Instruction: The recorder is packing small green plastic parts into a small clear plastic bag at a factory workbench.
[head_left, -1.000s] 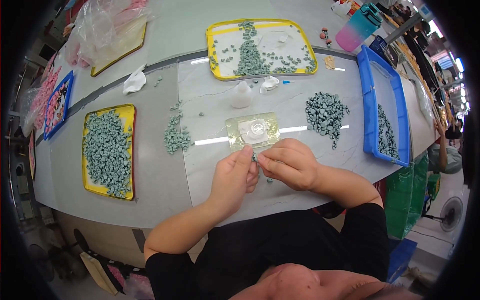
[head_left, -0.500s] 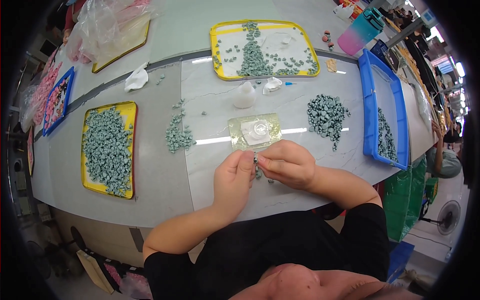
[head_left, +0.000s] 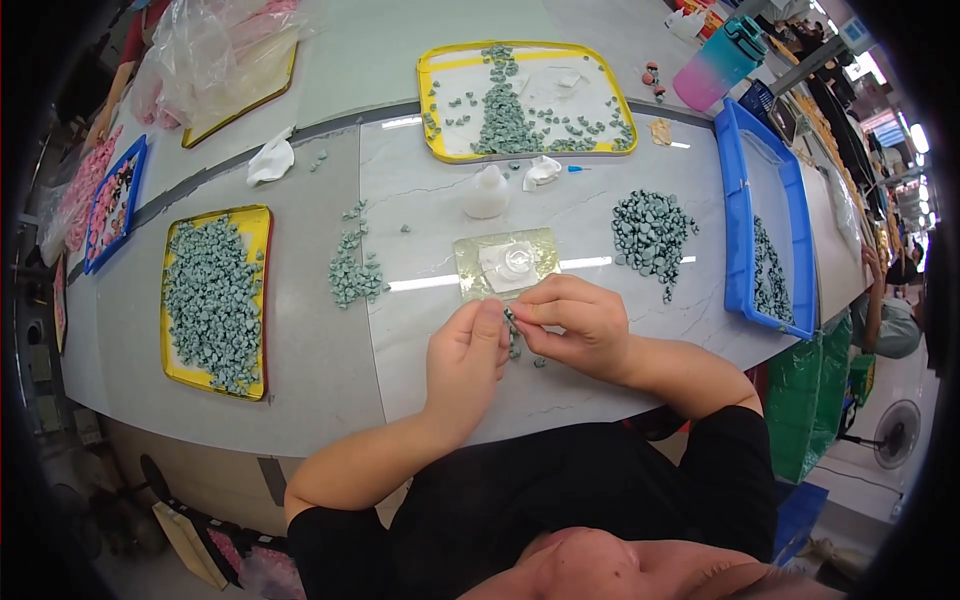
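Note:
My left hand (head_left: 468,350) is closed, pinching a small green piece (head_left: 509,316) between thumb and forefinger. Close beside it, my right hand (head_left: 578,325) is closed too, its thumb and forefinger meeting at the same piece. Both hands are just above the table, near its front edge. A few loose green pieces (head_left: 539,362) lie under and beside the fingers. Right beyond the hands is a yellowish flat pad (head_left: 475,262) carrying a white square with a clear round dish (head_left: 517,262) on it. Behind that stands a white squeeze bottle (head_left: 487,193).
Left is a yellow tray (head_left: 265,300) of green pieces, with a small heap (head_left: 352,272) nearer. A larger yellow-rimmed tray (head_left: 530,157) lies beyond. A dark green pile (head_left: 652,235) and a blue bin (head_left: 737,215) are at right. A tumbler (head_left: 715,68) stands far right.
My right hand's fingers have lifted and spread slightly, with the forefinger shifting a little beside the piece. My left hand keeps its pinch almost unmoved.

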